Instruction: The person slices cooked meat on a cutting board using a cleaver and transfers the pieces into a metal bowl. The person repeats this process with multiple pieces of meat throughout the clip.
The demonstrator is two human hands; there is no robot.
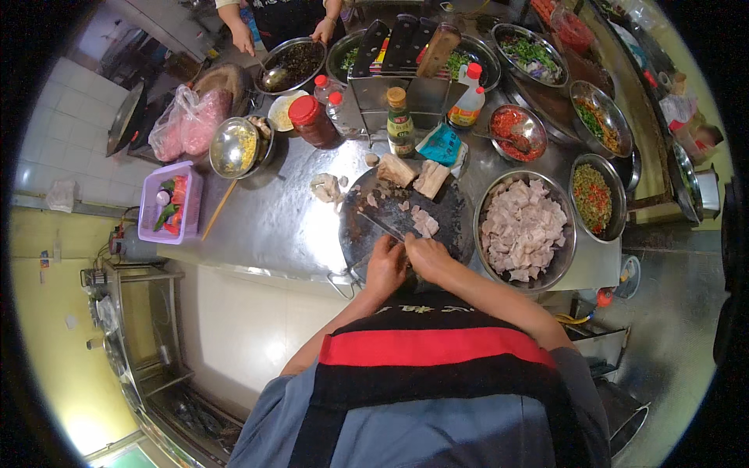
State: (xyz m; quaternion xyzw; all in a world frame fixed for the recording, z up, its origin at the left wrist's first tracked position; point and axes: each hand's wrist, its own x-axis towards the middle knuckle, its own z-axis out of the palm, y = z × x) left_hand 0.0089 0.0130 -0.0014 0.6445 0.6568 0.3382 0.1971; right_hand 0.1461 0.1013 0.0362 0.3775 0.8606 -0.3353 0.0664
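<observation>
Close to the front edge of a round, dark chopping board (404,210), my two hands meet. My right hand (430,258) grips a knife (381,226), its thin blade pointing away to the left across the board. Beside it, my left hand (386,268) has its fingers curled; what they may hold is hidden. A few pale slices of meat (425,222) lie on the board past my right hand. Two thick chunks of cooked meat (432,179) rest at its far edge. Right of the board stands a steel bowl (481,257) heaped with sliced meat (522,228).
Behind the board are a green glass bottle (401,131), a blue packet (440,145) and a knife rack (398,102). More steel bowls of chopped ingredients line the right. A purple basket (153,231) stands left. Across the steel table (263,216), a person's hand (241,38) holds a ladle (274,76).
</observation>
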